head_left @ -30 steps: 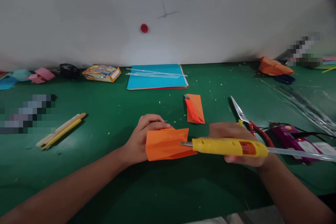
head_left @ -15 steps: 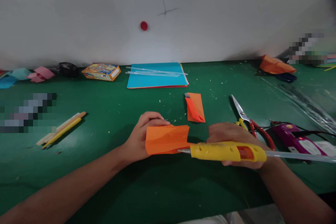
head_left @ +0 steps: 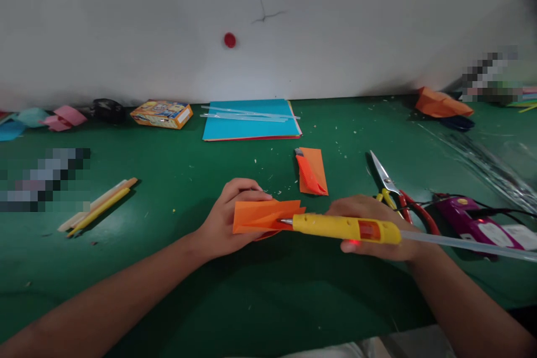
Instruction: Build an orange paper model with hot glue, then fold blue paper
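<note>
My left hand [head_left: 229, 221] is closed on a piece of folded orange paper [head_left: 255, 218], fingers behind it and layers fanning apart on its right side. In my right hand [head_left: 369, 235] is a yellow hot glue gun [head_left: 327, 226], a clear glue stick [head_left: 461, 244] running out of its back end. The metal nozzle points left and lies at the paper's folds; whether it touches them I cannot tell. Red light glows by the right thumb. Just beyond the hands lies an orange paper piece with a red cutter [head_left: 309, 173] on it.
Scissors with red handles [head_left: 390, 182] and a purple device with a black cord [head_left: 465, 218] lie to the right. Blue paper sheets [head_left: 251, 128] with clear glue sticks, a small orange box [head_left: 161, 114] and yellow and white sticks [head_left: 100, 207] are farther back and left.
The glue gun has moved left and slightly up, its nozzle now at the paper's folds. The orange paper has tilted, showing its layers. A red glow has appeared by my right thumb.
</note>
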Action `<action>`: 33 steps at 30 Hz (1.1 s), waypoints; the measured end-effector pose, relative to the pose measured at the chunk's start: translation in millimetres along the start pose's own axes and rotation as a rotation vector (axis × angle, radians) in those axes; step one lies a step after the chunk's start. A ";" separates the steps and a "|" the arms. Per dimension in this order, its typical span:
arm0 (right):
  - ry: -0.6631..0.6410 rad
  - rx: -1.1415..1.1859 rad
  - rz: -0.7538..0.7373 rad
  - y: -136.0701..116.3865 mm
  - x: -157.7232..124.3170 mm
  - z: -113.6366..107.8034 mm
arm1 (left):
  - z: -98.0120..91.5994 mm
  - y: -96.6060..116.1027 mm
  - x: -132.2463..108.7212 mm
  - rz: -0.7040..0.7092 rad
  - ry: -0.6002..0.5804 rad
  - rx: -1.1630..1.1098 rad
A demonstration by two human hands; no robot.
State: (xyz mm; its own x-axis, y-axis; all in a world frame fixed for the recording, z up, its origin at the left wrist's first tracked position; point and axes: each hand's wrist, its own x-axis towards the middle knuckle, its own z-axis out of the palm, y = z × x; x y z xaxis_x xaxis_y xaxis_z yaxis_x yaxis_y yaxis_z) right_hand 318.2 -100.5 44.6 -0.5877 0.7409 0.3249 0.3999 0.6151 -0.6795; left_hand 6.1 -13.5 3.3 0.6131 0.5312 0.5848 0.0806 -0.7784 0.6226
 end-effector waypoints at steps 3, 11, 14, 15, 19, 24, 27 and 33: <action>-0.018 0.028 0.073 0.5 -0.9 0.0 | 0.5 0.6 0.0 0.010 0.007 0.009; -0.056 0.035 0.152 -0.4 -0.5 0.3 | 0.5 1.6 2.4 0.025 0.006 0.001; -0.055 0.027 0.140 -0.4 -0.7 0.2 | 0.7 2.0 3.1 0.026 0.012 -0.004; -0.054 0.022 0.131 -0.3 -0.7 0.1 | 0.8 2.0 3.1 0.026 0.017 -0.007; -0.042 0.010 0.060 0.8 -0.9 0.1 | 0.8 1.0 2.3 0.015 -0.001 -0.020; 0.025 0.037 -0.037 2.3 -0.8 1.1 | -0.4 -1.7 0.7 -0.009 0.002 -0.031; 0.087 0.050 -0.059 -0.3 -1.2 0.2 | -1.5 -2.1 0.5 -0.011 -0.015 -0.023; 0.216 -0.008 -0.061 -4.9 -9.1 -2.0 | -3.4 -2.0 0.1 -0.010 -0.019 -0.020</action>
State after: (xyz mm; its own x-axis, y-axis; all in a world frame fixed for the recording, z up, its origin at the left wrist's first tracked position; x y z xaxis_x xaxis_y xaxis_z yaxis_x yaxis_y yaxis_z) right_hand 323.0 -109.7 46.3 -0.4473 0.7423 0.4989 0.3743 0.6619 -0.6494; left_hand 3.3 -10.7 3.9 0.6274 0.5323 0.5684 0.0712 -0.7661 0.6387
